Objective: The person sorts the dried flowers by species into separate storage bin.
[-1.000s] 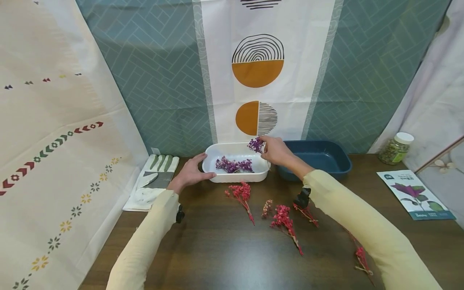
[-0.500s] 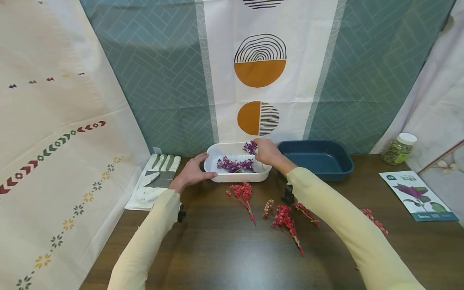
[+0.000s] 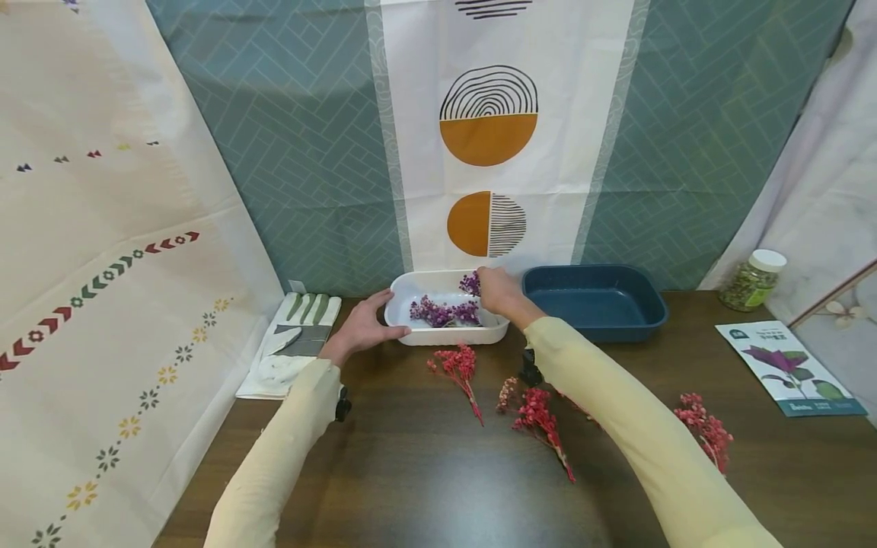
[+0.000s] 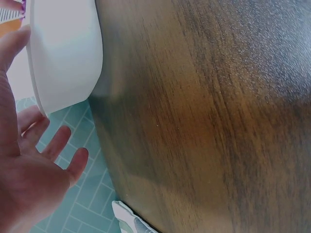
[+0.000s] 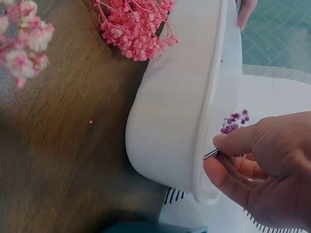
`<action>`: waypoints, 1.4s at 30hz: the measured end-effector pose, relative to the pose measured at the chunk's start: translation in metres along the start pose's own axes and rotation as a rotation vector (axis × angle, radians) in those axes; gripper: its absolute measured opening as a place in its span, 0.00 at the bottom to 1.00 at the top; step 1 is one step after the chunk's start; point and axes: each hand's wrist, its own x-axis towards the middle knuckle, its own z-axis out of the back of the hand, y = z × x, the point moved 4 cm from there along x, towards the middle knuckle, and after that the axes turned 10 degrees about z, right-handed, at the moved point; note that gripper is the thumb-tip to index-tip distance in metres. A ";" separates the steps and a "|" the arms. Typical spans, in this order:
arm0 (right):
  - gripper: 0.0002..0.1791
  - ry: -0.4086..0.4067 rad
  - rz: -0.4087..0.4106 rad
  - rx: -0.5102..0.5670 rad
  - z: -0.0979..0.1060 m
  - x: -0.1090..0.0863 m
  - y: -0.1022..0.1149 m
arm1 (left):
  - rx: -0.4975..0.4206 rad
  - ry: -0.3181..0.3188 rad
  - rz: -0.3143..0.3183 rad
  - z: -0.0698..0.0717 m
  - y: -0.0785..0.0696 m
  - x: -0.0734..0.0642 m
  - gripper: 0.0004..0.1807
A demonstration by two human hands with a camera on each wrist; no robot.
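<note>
A white oblong basin (image 3: 452, 335) stands by the back wall, with purple dried flowers (image 3: 441, 313) lying inside. My left hand (image 3: 363, 327) spans its left end; the thumb touches the front rim and the fingers rest loosely spread at the end, as the left wrist view shows. At the basin's right end, my right hand (image 3: 503, 293) pinches a sprig of purple dried flowers (image 5: 234, 121) between thumb and fingertips. Its dark stem end (image 5: 210, 154) pokes out beside the rim. The sprig's blossoms (image 3: 470, 283) hang over the inside of the basin, partly hidden by the hand.
A dark blue basin (image 3: 617, 333) stands to the right. Red dried flower sprigs (image 3: 537, 415) and a small pale sprig (image 3: 507, 394) lie in front. Gloves (image 3: 288, 346) lie at left; a jar (image 3: 752, 281) and a flower-pictured packet (image 3: 791, 369) stand or lie at right.
My right hand has moved left and slightly down with the purple sprig, from above the basin's right end to inside its rim. My left hand stays at the left end.
</note>
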 end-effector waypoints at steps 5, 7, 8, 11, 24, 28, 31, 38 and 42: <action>0.19 -0.018 -0.002 0.010 -0.001 -0.004 0.001 | -0.005 -0.002 -0.003 -0.002 0.000 0.000 0.53; 0.20 -0.023 -0.007 0.022 -0.001 -0.006 0.000 | -0.006 0.000 -0.001 -0.004 0.000 0.001 0.53; 0.21 -0.033 -0.009 0.028 0.001 -0.007 0.000 | -0.005 0.001 0.000 -0.004 0.000 0.001 0.53; 0.24 -0.073 -0.013 0.084 0.007 -0.013 -0.003 | -0.005 0.003 0.002 -0.005 -0.001 0.000 0.53; 0.23 -0.259 0.137 0.235 0.052 -0.065 -0.030 | 0.007 -0.008 0.005 0.000 0.004 -0.001 0.52; 0.24 -0.257 0.126 0.251 0.060 -0.081 -0.040 | 0.005 0.000 0.006 -0.001 0.004 -0.002 0.53; 0.24 -0.246 0.118 0.269 0.064 -0.094 -0.048 | 0.002 0.002 0.004 -0.001 0.003 -0.002 0.53; 0.24 -0.247 0.130 0.274 0.074 -0.122 -0.060 | -0.011 -0.007 -0.015 0.000 0.000 -0.001 0.53; 0.24 -0.243 0.139 0.283 0.080 -0.138 -0.065 | -0.007 -0.003 -0.017 0.001 -0.001 0.000 0.53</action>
